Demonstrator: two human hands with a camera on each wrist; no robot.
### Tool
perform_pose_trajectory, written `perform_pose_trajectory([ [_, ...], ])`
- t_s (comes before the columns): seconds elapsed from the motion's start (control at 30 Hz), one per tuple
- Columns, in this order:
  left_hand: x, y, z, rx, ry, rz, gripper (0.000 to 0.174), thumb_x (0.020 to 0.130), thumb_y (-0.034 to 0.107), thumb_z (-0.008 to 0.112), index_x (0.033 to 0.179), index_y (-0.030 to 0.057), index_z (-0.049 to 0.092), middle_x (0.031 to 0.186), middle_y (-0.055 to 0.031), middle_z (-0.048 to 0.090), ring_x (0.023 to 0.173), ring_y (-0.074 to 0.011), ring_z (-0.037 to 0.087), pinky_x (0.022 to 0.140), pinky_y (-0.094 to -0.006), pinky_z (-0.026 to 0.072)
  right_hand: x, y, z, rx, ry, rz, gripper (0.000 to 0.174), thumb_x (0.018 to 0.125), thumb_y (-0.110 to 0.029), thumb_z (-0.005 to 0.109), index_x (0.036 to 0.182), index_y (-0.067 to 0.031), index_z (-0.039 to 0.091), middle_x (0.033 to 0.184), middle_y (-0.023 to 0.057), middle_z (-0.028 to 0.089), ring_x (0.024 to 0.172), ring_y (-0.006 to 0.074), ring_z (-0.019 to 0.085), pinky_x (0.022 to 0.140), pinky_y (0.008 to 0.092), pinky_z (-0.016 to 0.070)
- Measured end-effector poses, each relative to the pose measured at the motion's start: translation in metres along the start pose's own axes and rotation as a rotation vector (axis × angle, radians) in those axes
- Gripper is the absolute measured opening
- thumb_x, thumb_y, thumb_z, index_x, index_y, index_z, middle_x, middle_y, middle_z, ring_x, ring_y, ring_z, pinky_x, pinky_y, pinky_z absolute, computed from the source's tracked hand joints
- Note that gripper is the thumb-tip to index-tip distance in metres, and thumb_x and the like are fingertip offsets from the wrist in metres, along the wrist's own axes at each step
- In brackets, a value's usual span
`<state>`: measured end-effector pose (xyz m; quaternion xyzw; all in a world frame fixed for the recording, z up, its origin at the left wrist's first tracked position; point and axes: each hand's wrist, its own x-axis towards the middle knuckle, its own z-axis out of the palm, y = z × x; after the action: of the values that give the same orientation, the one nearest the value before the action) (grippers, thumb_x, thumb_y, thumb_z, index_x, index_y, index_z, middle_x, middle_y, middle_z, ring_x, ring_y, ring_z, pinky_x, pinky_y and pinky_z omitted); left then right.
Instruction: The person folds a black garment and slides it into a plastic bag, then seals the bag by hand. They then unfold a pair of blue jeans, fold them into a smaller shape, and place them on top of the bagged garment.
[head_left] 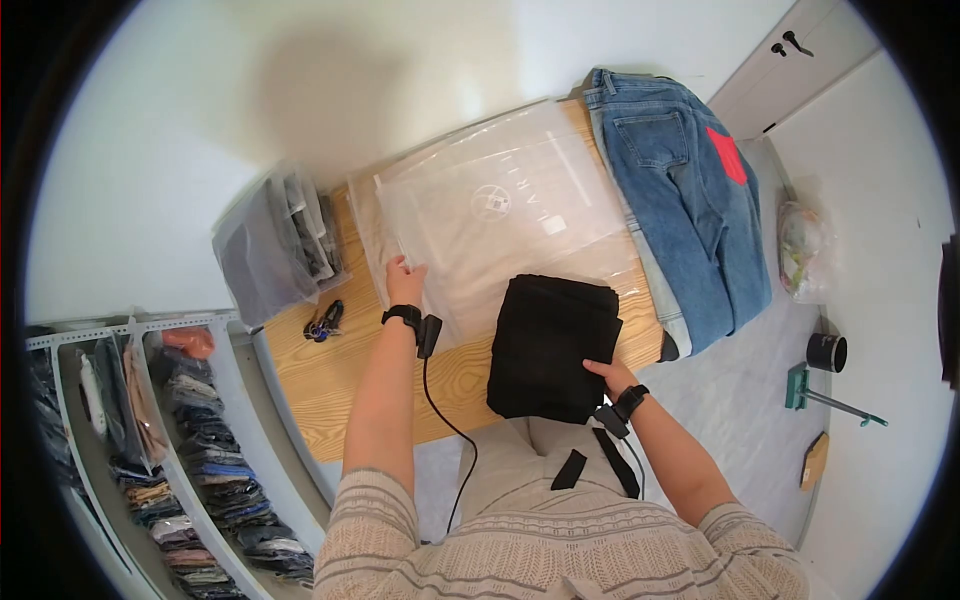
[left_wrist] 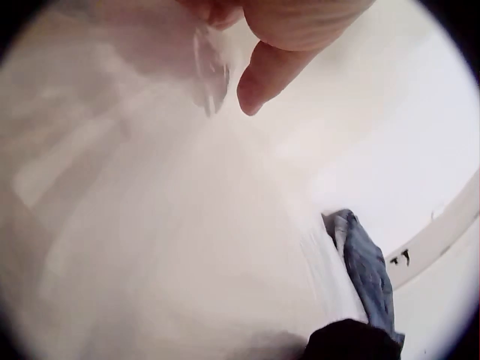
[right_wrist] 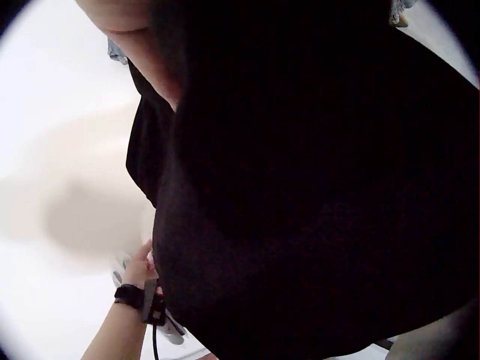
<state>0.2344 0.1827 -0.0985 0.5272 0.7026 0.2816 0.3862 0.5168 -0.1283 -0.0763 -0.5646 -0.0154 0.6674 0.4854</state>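
In the head view, my right hand (head_left: 609, 376) grips a folded black garment (head_left: 553, 345) at its right edge, thumb on top and the other fingers hidden beneath. The black cloth (right_wrist: 300, 187) fills most of the right wrist view. My left hand (head_left: 405, 284) is at the left edge of a clear plastic bag (head_left: 470, 245) with a white printed logo, its fingers curled on the film. Up close in the left wrist view, the thumb (left_wrist: 262, 82) points down beside the wrinkled film (left_wrist: 172, 202). The bag lies flat on the wooden table, overlapped by the garment.
Folded blue jeans (head_left: 680, 200) with a red patch lie along the table's right side. Packed grey bags (head_left: 270, 240) and a bunch of keys (head_left: 323, 320) are at the left. Shelves (head_left: 180, 400) of bagged clothes stand lower left. A black bin (head_left: 826, 352) is on the floor.
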Motion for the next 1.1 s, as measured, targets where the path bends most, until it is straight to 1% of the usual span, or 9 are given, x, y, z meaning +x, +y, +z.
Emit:
perform_pose_trajectory([
  [0.33, -0.107, 0.113, -0.008, 0.09, -0.605, 0.448, 0.02, 0.086, 0.014, 0.056, 0.102, 0.0032, 0.058, 0.08, -0.0087, 0.061, 0.065, -0.0159, 0.053, 0.061, -0.0293, 0.044, -0.004, 0.0, 0.008, 0.006, 0.038, -0.07, 0.06, 0.077, -0.002, 0.064, 0.13, 0.0012, 0.036, 0.123, 0.0127, 0.051, 0.112, 0.0252, 0.051, 0.096, 0.0361, 0.0415],
  [0.47, -0.111, 0.111, 0.002, -0.008, -0.63, 0.503, 0.019, 0.088, 0.014, 0.053, 0.102, 0.0023, 0.058, 0.078, -0.0082, 0.06, 0.066, -0.0162, 0.053, 0.062, -0.0301, 0.0445, -0.003, 0.003, 0.006, -0.026, 0.086, -0.064, 0.06, 0.077, -0.002, 0.064, 0.13, 0.0015, 0.036, 0.122, 0.0127, 0.052, 0.111, 0.0247, 0.051, 0.096, 0.0361, 0.0413],
  [0.57, -0.085, 0.094, 0.007, -0.252, -0.321, 0.645, 0.019, 0.09, 0.016, 0.052, 0.1, 0.003, 0.061, 0.067, -0.0047, 0.056, 0.058, -0.0124, 0.048, 0.055, -0.0268, 0.0409, -0.006, -0.001, 0.002, -0.069, 0.097, -0.121, 0.057, 0.077, -0.003, 0.064, 0.128, 0.0014, 0.04, 0.12, 0.0122, 0.054, 0.11, 0.0242, 0.052, 0.094, 0.0353, 0.0425],
  [0.63, -0.066, 0.091, -0.015, -0.466, -0.243, 0.092, 0.021, 0.091, 0.021, 0.051, 0.099, 0.0054, 0.063, 0.058, 0.0018, 0.044, 0.049, -0.0073, 0.038, 0.046, -0.0223, 0.0322, -0.008, -0.006, -0.008, -0.089, 0.096, -0.156, 0.054, 0.077, -0.003, 0.065, 0.126, 0.0011, 0.042, 0.119, 0.0119, 0.055, 0.108, 0.024, 0.053, 0.093, 0.0348, 0.0434],
  [0.7, -0.049, 0.08, -0.033, -0.681, -0.148, -0.064, 0.023, 0.092, 0.025, 0.051, 0.1, 0.0078, 0.063, 0.055, 0.007, 0.034, 0.046, -0.0041, 0.03, 0.042, -0.0201, 0.0237, -0.01, -0.015, -0.026, -0.085, 0.072, -0.159, 0.054, 0.077, -0.006, 0.067, 0.126, 0.0016, 0.044, 0.118, 0.0105, 0.056, 0.106, 0.0211, 0.054, 0.093, 0.0321, 0.0424],
  [0.93, -0.017, 0.005, -0.069, -0.581, -0.059, -0.234, 0.027, 0.09, 0.024, 0.052, 0.108, 0.0042, 0.058, 0.062, 0.0046, 0.045, 0.054, -0.0058, 0.043, 0.048, -0.0206, 0.0344, -0.028, -0.069, -0.068, -0.164, 0.233, -0.277, 0.043, 0.08, -0.004, 0.063, 0.12, -0.001, 0.05, 0.111, 0.0072, 0.06, 0.1, 0.0188, 0.057, 0.089, 0.0307, 0.0442],
  [1.0, -0.019, -0.009, -0.068, -0.52, -0.109, -0.099, 0.028, 0.09, 0.019, 0.051, 0.111, 0.001, 0.056, 0.085, -0.0028, 0.059, 0.074, -0.0092, 0.054, 0.064, -0.0217, 0.042, -0.048, -0.099, -0.066, -0.308, 0.243, -0.421, 0.04, 0.08, -0.003, 0.063, 0.119, -0.0014, 0.052, 0.11, 0.0055, 0.06, 0.098, 0.0168, 0.057, 0.088, 0.0298, 0.0443],
  [1.03, -0.022, -0.011, -0.067, -0.531, -0.114, -0.053, 0.015, 0.09, 0.021, 0.054, 0.097, 0.0085, 0.058, 0.061, 0.0072, 0.044, 0.049, -0.0032, 0.034, 0.043, -0.0198, 0.0257, -0.055, -0.114, -0.068, -0.369, 0.244, -0.426, 0.039, 0.08, -0.003, 0.063, 0.118, -0.0014, 0.053, 0.109, 0.0048, 0.06, 0.098, 0.016, 0.056, 0.088, 0.0294, 0.0441],
  [1.1, -0.034, -0.003, -0.073, -0.486, -0.108, -0.019, 0.018, 0.09, 0.02, 0.053, 0.102, 0.007, 0.058, 0.068, 0.0054, 0.051, 0.054, -0.0029, 0.038, 0.047, -0.019, 0.0289, -0.063, -0.144, -0.081, -0.442, 0.237, -0.434, 0.038, 0.081, -0.002, 0.062, 0.118, -0.0012, 0.053, 0.108, 0.0036, 0.06, 0.098, 0.0142, 0.055, 0.088, 0.0282, 0.0434],
])
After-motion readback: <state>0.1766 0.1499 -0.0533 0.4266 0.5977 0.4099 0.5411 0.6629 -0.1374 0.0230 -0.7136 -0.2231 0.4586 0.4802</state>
